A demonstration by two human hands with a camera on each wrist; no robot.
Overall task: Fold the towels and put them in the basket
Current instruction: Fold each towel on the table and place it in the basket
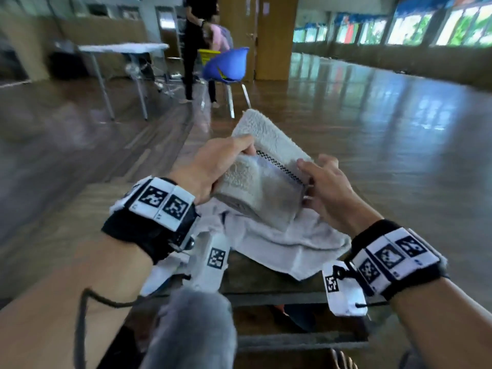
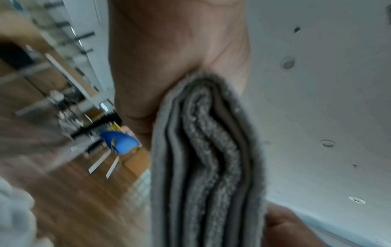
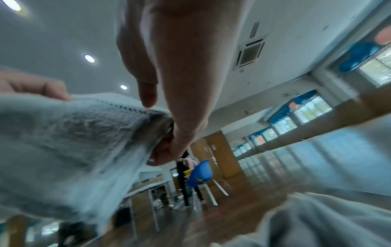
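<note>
Wooden hall floor (image 1: 346, 123), both hands gripping folded towel (image 1: 255, 187), left-wrist view shows layered edge.

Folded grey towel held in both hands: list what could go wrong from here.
1. The folded grey towel is held off the table, the left hand gripping one end and the right hand pinching the other; a loosened grip may let the layers spring open.
2. No basket is visible, so carrying may be awkward.
3. The white towel below lies unfolded and could get snagged.

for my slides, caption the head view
Both hands hold a folded grey towel above a white towel.
</note>
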